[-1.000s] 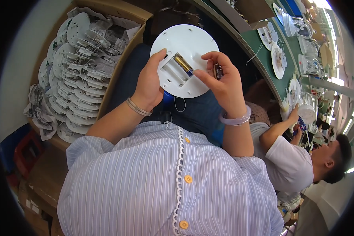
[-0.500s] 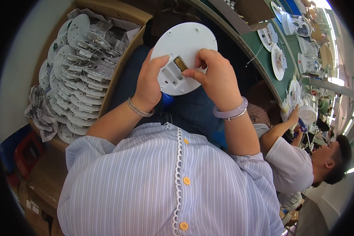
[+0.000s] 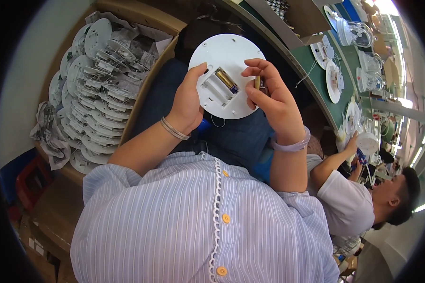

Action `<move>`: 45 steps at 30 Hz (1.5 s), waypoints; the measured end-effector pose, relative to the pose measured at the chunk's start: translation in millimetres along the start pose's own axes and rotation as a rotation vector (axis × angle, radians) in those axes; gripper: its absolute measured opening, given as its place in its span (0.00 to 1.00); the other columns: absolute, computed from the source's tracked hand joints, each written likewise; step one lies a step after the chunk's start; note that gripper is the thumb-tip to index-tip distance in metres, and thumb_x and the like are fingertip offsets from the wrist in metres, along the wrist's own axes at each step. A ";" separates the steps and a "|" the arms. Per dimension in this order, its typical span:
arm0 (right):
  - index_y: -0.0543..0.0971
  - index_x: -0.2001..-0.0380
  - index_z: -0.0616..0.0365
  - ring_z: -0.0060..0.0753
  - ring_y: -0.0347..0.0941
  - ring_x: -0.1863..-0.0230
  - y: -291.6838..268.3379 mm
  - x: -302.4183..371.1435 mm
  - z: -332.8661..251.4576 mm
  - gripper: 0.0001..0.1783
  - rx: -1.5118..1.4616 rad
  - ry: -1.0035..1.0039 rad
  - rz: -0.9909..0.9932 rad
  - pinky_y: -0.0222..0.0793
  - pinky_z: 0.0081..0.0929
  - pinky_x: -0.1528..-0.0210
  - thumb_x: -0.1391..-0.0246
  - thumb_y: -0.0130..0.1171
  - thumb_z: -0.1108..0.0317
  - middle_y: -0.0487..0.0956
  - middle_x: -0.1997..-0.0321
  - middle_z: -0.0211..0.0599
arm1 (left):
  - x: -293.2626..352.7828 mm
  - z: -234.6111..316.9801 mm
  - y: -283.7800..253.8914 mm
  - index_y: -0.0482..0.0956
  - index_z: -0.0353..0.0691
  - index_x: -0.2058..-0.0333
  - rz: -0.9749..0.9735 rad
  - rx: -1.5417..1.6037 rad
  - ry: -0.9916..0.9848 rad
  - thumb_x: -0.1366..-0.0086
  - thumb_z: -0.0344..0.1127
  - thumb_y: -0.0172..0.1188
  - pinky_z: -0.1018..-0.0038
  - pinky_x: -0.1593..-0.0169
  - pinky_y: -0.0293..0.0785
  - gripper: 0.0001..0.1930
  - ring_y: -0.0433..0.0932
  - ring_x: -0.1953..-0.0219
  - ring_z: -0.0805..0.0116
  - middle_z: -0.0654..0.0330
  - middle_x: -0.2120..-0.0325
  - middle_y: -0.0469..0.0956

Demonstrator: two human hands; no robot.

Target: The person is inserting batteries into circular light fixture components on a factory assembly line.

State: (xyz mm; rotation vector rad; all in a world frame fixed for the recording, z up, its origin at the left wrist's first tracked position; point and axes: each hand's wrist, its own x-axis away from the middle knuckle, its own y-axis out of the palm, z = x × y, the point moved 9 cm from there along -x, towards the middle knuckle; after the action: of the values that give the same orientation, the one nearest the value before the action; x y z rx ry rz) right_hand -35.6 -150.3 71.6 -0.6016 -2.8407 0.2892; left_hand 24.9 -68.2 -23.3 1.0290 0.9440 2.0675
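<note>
My left hand [image 3: 186, 96] grips a round white plastic base [image 3: 231, 47] by its left edge, thumb on top. An open battery compartment [image 3: 212, 92] faces up on it. One gold-and-dark battery [image 3: 226, 81] lies in the slot on the compartment's upper right side; the slots beside it show bare. Over the base's right edge, my right hand [image 3: 274, 94] pinches another gold battery [image 3: 258, 82] between thumb and fingers. Part of it is hidden, and I cannot tell whether more are in the palm. A thin wire [image 3: 217, 123] loops out below the base.
At the left stands a cardboard box [image 3: 148, 89] stacked with similar white discs [image 3: 97, 111] and paper. A green workbench [image 3: 301, 59] runs along the right, carrying a carton of batteries [image 3: 279, 8], more discs [image 3: 333, 81] and clear domes [image 3: 361, 34]. A co-worker [image 3: 352, 200] sits at the right.
The battery at my right fingertips is now seated in the compartment. My right hand has drawn back to the right, with another battery showing in its fingers. The base has shifted slightly right and down.
</note>
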 end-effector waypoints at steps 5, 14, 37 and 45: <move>0.58 0.49 0.62 0.18 0.63 0.77 9.1 1.2 20.2 0.26 -0.595 0.173 -0.143 0.60 0.08 0.75 0.54 0.47 0.77 0.68 0.59 0.41 | -2.1 -14.0 -2.2 0.62 0.38 0.53 -0.034 0.071 -0.082 0.42 0.44 0.43 0.72 0.54 0.66 0.21 0.71 0.57 0.67 0.58 0.60 0.70; 0.59 0.52 0.63 0.12 0.55 0.85 1.1 5.2 40.5 0.22 -0.899 0.282 -0.104 0.51 0.06 0.86 0.52 0.48 0.72 0.68 0.55 0.43 | -0.1 -21.7 -3.7 0.62 0.37 0.54 0.009 0.038 -0.137 0.42 0.44 0.41 0.71 0.54 0.67 0.21 0.71 0.58 0.66 0.57 0.60 0.70; 0.74 0.71 0.62 0.23 0.70 0.76 28.6 5.4 14.0 0.07 0.319 -0.010 -0.114 0.65 0.16 0.72 0.55 0.54 0.71 0.75 0.77 0.37 | -1.7 -37.6 -17.0 0.64 0.41 0.54 -0.043 -0.230 -0.232 0.44 0.51 0.45 0.74 0.59 0.67 0.24 0.71 0.61 0.68 0.60 0.64 0.72; 0.69 0.82 0.61 0.21 0.65 0.82 21.5 -11.2 10.3 0.10 0.325 -0.113 0.163 0.62 0.16 0.78 0.59 0.58 0.68 0.70 0.85 0.33 | 4.5 -42.6 -15.2 0.65 0.41 0.55 -0.029 -0.237 -0.261 0.42 0.45 0.44 0.73 0.53 0.65 0.20 0.69 0.57 0.69 0.61 0.59 0.69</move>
State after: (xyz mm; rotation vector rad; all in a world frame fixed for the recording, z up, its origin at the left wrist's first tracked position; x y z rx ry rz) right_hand -20.2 -137.2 54.7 -0.7658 -2.7622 0.8184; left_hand -9.9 -70.0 -52.5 1.1151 0.5644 1.9096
